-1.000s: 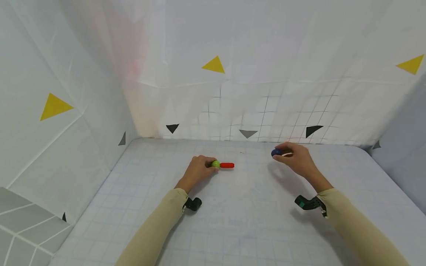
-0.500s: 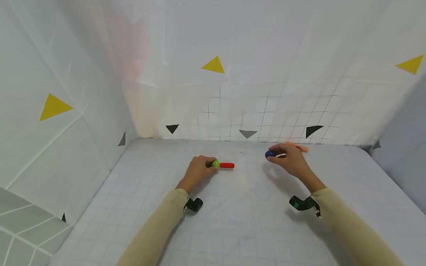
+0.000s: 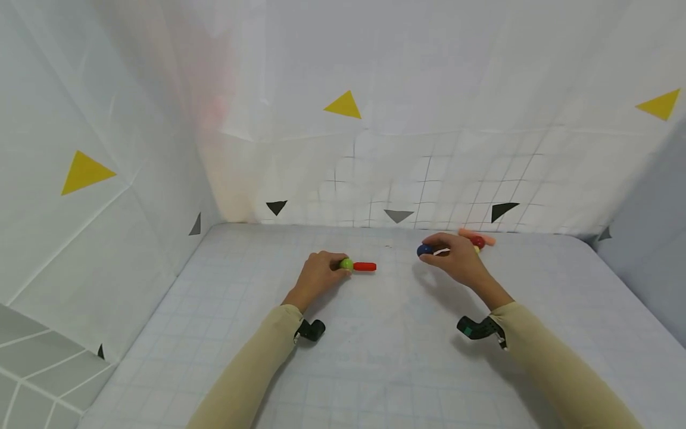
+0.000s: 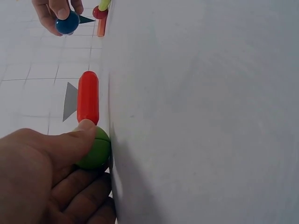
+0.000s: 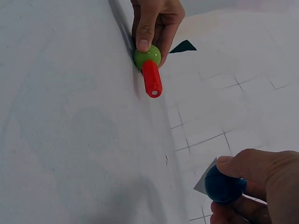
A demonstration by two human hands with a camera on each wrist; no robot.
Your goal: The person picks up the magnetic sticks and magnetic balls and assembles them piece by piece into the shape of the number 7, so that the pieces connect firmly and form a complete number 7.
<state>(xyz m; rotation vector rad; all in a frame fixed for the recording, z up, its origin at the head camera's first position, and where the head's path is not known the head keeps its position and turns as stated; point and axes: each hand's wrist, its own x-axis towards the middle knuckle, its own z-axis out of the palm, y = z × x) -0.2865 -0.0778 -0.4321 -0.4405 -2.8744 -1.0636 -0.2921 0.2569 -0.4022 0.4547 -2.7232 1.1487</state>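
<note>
My left hand (image 3: 316,275) pinches a green ball (image 3: 346,264) between thumb and fingers, low at the table. A red faceted stick (image 3: 365,266) extends from the ball toward the right; a small hole marks its free end (image 5: 154,93) in the right wrist view. My right hand (image 3: 462,259) pinches a glossy blue ball (image 3: 424,251) between thumb and fingertips, held above the table to the right of the red stick. A gap separates the blue ball from the stick's end. Part of the green ball is covered by my left thumb and fingers.
Behind my right hand, near the back wall, lie an orange stick (image 3: 467,233), a red ball (image 3: 478,241) and a yellow-green piece (image 3: 476,249), partly hidden by the hand. White sheeting with yellow and dark triangles encloses the white table (image 3: 375,357).
My right hand has moved left with the blue ball, toward the red stick. The orange stick, red ball and yellow-green piece have come into sight behind it. My left hand stays in place.
</note>
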